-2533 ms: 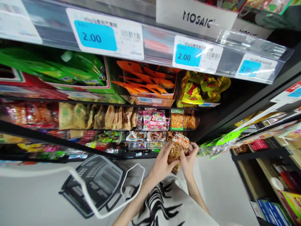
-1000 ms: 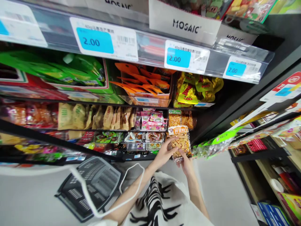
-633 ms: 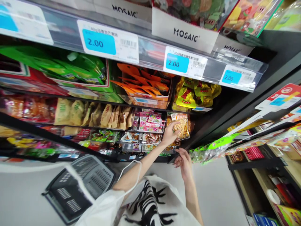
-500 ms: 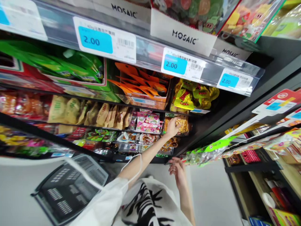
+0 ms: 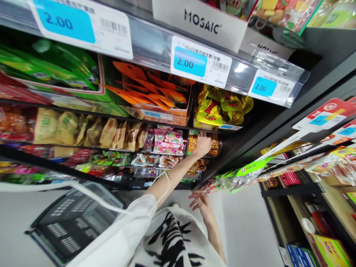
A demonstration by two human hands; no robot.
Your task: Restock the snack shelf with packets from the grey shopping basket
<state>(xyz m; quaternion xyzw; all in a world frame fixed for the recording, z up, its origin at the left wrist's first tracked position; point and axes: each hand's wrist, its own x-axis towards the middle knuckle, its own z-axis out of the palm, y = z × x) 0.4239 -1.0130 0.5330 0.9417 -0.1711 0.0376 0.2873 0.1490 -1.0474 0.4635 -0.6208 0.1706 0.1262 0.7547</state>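
My left hand (image 5: 204, 144) reaches over a clear bin of small orange-yellow snack packs (image 5: 193, 144) on a lower shelf. Its fingers stretch towards the back of the bin and rest on the packs; the fingertips are partly hidden, and no pack shows in the grasp. Down by my body, below the shelf front, my right hand (image 5: 201, 204) hangs in the air with loosely curled fingers apart and nothing in it. Pink candy packs (image 5: 169, 141) lie in the bin just left of my left hand.
Yellow candy bags (image 5: 222, 107) and orange packets (image 5: 150, 89) fill the shelf above. A clear price-label rail (image 5: 155, 40) juts out close to my head. On the floor at left is a dark shopping basket (image 5: 75, 222). More snack racks (image 5: 292, 193) stand at right.
My left hand has flattened and pushed a little deeper over the snack packs. The view has come nearer the shelf and shifted slightly. My right hand keeps much the same pose.
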